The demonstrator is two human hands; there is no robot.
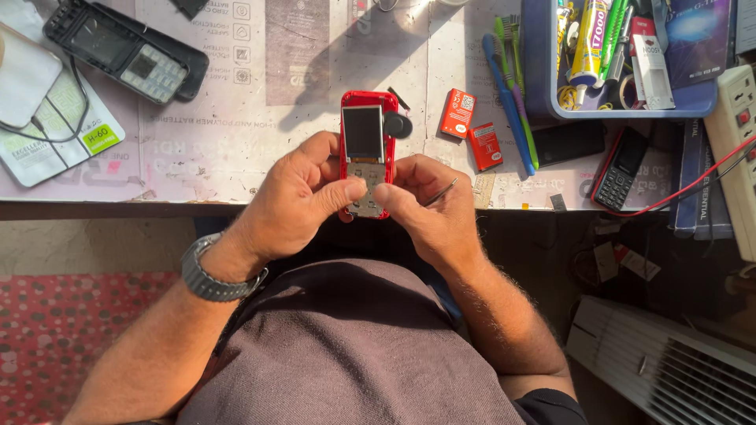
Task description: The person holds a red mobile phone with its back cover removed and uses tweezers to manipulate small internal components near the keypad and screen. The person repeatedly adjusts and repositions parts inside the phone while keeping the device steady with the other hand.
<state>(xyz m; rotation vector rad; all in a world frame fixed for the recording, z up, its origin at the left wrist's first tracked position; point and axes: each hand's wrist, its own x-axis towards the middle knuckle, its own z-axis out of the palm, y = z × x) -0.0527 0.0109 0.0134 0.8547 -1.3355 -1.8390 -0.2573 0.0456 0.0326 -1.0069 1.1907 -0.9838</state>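
While both thumbs press bare keypad board, left hand (295,197) and right hand (429,212) grip small red opened phone with blank screen (366,149) over near desk (315,79) edge. Right hand also pinches thin metal tweezers (441,193). Black dismantled phone (126,51) at far left corner. Two small red batteries (471,130) right of phone, near blue plastic tool tray (543,94).
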